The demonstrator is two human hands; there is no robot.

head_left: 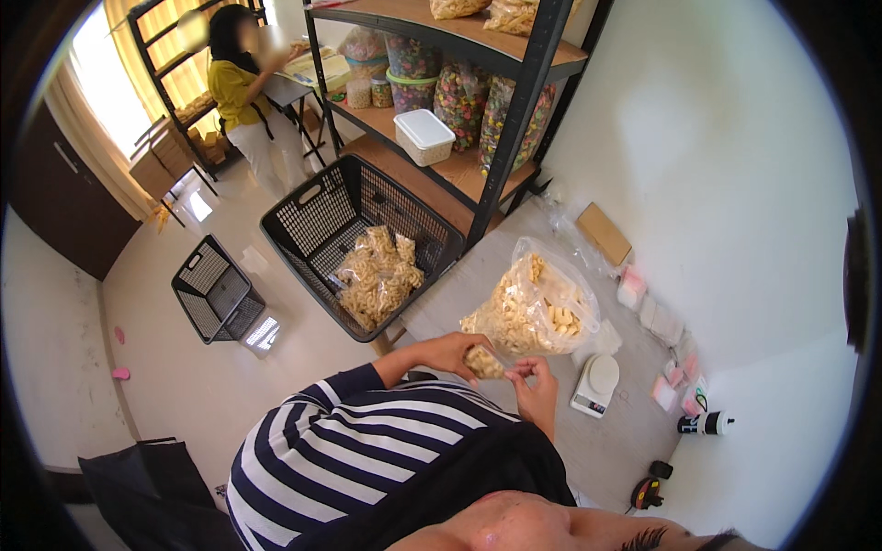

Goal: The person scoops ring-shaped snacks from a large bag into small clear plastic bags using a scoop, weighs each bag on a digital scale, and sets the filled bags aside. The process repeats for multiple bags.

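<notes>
Close in front of my body I hold a small clear bag of pale yellow snack pieces (483, 363). My left hand (452, 353) is closed round its filled part. At the bag's right end, the fingers of my right hand (536, 384) pinch the clear plastic edge. Just beyond my hands a large clear plastic bag of the same snack (514, 312) stands on the grey table (551, 447), its top open. Right of it is a white kitchen scale (597, 384) with nothing on its round plate.
A black basket (303, 280) at left holds several filled snack bags; another black basket (216, 289) is on the floor. Shelves (367, 118) with tubs and bags rise behind. Small packets (660, 321) and a bottle (706, 423) line the wall. Another person (241, 92) stands far left.
</notes>
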